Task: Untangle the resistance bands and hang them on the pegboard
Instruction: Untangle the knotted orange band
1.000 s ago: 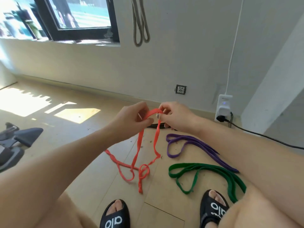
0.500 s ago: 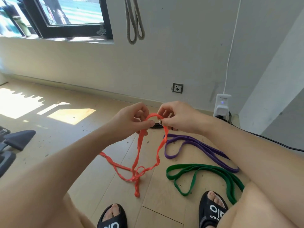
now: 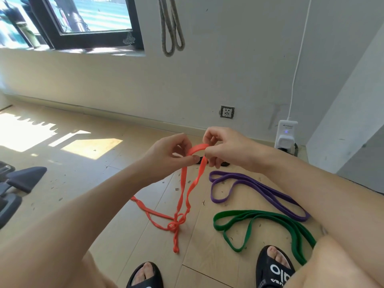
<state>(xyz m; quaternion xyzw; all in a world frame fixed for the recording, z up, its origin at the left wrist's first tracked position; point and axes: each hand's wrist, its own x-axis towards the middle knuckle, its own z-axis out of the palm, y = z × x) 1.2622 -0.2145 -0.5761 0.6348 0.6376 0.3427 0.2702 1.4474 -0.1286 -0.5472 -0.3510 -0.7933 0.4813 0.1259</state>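
My left hand (image 3: pixel 166 156) and right hand (image 3: pixel 226 148) both pinch the orange band (image 3: pixel 182 188), its knot (image 3: pixel 176 222) dangling low.

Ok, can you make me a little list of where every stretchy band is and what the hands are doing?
orange band: pinched by both hands, knot low down
left hand: fingers shut on orange band
right hand: fingers shut on orange band
purple band: flat on floor, loose
green band: flat on floor, near right foot
grey band: hanging on wall
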